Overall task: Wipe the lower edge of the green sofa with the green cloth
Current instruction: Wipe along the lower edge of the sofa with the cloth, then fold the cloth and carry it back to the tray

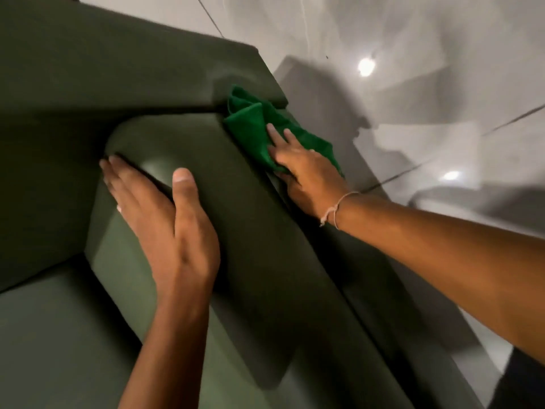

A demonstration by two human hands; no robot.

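The dark green sofa [88, 84] fills the left and middle of the head view, seen from above. My left hand [165, 219] lies flat and open on a rounded seat cushion [236, 202], fingers spread, holding nothing. My right hand [303, 169] presses the bright green cloth [253, 122] against the sofa's outer front face, just below the cushion's edge and near the armrest corner. Its fingers lie flat on the crumpled cloth. A thin string bracelet circles that wrist.
A glossy grey tiled floor [413, 84] runs along the right of the sofa, with bright lamp reflections [366, 67] and dark shadows on it. The armrest [182, 63] rises just beyond the cloth.
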